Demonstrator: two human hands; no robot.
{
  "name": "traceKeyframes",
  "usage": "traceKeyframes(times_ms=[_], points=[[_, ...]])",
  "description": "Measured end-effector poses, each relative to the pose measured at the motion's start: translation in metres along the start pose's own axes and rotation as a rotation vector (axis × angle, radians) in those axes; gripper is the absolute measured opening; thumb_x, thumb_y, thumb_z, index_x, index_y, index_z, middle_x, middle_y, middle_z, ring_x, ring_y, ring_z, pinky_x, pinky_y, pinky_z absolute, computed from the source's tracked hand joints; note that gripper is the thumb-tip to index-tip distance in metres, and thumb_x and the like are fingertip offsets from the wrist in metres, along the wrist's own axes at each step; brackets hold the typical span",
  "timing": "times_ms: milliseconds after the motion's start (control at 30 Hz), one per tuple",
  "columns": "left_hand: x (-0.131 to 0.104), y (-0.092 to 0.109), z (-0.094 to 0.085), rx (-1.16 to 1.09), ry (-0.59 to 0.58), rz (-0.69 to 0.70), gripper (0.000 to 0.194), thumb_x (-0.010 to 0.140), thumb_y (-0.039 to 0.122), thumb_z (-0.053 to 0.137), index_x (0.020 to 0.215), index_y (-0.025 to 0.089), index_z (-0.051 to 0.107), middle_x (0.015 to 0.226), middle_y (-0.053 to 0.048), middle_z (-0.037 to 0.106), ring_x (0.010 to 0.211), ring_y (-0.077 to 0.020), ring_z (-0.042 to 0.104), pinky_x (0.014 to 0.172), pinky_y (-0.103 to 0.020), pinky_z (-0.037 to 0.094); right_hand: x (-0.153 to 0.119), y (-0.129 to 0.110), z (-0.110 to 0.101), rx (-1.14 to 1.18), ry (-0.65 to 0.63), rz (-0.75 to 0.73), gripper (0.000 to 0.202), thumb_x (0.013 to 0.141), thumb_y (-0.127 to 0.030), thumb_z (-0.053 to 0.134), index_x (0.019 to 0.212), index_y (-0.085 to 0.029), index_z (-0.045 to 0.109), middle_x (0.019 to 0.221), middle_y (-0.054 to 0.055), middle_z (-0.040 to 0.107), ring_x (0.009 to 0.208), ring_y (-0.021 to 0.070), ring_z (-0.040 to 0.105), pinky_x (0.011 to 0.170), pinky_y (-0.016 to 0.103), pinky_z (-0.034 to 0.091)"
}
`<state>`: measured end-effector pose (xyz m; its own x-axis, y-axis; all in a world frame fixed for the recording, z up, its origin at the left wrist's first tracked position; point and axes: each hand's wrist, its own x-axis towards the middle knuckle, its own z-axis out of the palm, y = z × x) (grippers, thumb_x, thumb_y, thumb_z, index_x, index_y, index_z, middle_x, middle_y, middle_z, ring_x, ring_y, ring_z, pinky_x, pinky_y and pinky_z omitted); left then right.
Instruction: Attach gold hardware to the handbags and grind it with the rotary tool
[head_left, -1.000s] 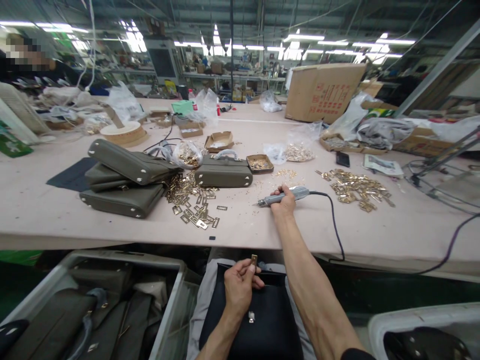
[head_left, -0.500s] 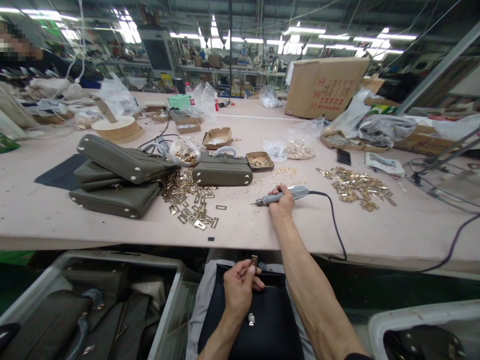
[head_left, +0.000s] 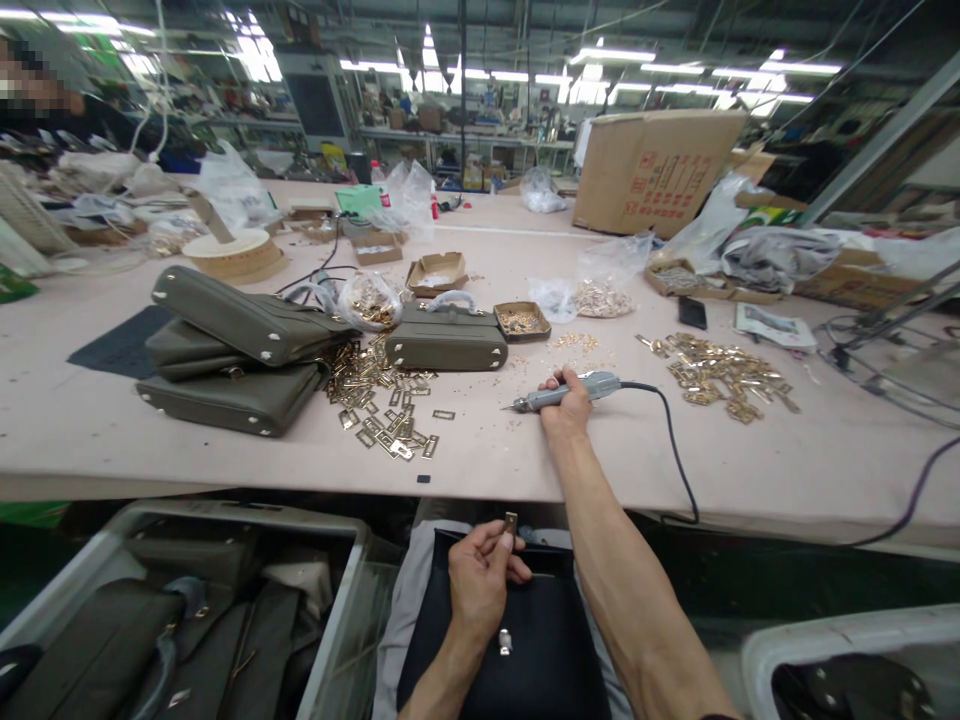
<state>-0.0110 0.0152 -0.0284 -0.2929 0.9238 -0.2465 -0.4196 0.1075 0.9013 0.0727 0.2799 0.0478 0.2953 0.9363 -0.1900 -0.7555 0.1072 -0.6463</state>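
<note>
In my right hand [head_left: 568, 408] lies a grey electric screwdriver [head_left: 536, 398], its thin bit pointing left just above the table and its black cord trailing off to the right. The fingers are wrapped round its body. My left hand [head_left: 482, 570] pinches a small gold metal plate [head_left: 511, 523] upright between thumb and fingers. Below that hand, a black leather bag [head_left: 547, 640] rests on the lap, with a shiny metal turn lock [head_left: 505, 642] on its front. Small gold screws [head_left: 576, 341] lie scattered beyond the screwdriver.
Olive handbags [head_left: 225, 400] are stacked at the left beside a pile of gold frame plates [head_left: 390, 425]. Another olive handbag [head_left: 446, 345] and a small box of screws [head_left: 523, 320] stand behind. More gold fittings [head_left: 727, 370] lie right. A grey bin [head_left: 349, 580] holds bags.
Both hands keep their grips and hold nearly still. The whole view has shifted very slightly.
</note>
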Motion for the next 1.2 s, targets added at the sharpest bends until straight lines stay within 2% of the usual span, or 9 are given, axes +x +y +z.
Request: traceKeyframes(times_ms=[333,533,800,967,1200], points=[[0.0003,-0.0013,-0.0022,0.022,-0.016,0.011,0.049,0.083,0.052,0.077,0.101,0.008,0.068,0.081,-0.014,0.075,0.049,-0.0178,0.068,0.045,-0.025,0.055,0.0035,-0.0016,-0.0053,0.049,-0.002,0.02,0.027,0.081,-0.023,0.074,0.086,-0.021,0.047,0.074,-0.008,0.055,0.052,0.0061,0.05,0.051,0.02,0.049],[-0.0004,0.0039,0.0004,0.027,0.007,0.006,0.052,0.078,0.056,0.08,0.098,0.008,0.07,0.079,-0.014,0.075,0.048,-0.0182,0.068,0.044,-0.025,0.055,0.0049,0.0001,-0.0061,0.061,0.01,0.016,0.026,0.079,-0.02,0.073,0.086,-0.021,0.048,0.073,-0.007,0.056,0.053,0.007,0.05,0.05,0.021,0.048],[0.0021,-0.0017,-0.002,0.023,-0.007,0.018,0.049,0.082,0.052,0.078,0.101,0.008,0.069,0.081,-0.014,0.076,0.049,-0.0178,0.069,0.045,-0.024,0.055,0.0044,-0.0007,-0.0061,0.051,0.012,0.006,0.031,0.078,-0.024,0.077,0.085,-0.021,0.047,0.072,-0.008,0.056,0.052,0.0063,0.05,0.05,0.021,0.048],[0.0,0.0021,-0.0001,0.003,0.011,0.002,0.053,0.077,0.055,0.081,0.099,0.008,0.07,0.079,-0.014,0.075,0.047,-0.018,0.068,0.043,-0.024,0.054,0.004,-0.0009,-0.0056,0.047,0.02,-0.01,0.035,0.079,-0.031,0.08,0.084,-0.021,0.047,0.071,-0.008,0.056,0.051,0.0066,0.05,0.049,0.022,0.049],[-0.0011,0.0051,0.0001,0.011,0.013,0.006,0.051,0.078,0.054,0.081,0.098,0.008,0.07,0.079,-0.014,0.075,0.047,-0.0176,0.068,0.043,-0.024,0.055,0.0031,-0.0015,-0.0048,0.058,0.035,-0.011,0.033,0.08,-0.031,0.079,0.085,-0.021,0.048,0.073,-0.007,0.056,0.052,0.0066,0.05,0.049,0.021,0.05]])
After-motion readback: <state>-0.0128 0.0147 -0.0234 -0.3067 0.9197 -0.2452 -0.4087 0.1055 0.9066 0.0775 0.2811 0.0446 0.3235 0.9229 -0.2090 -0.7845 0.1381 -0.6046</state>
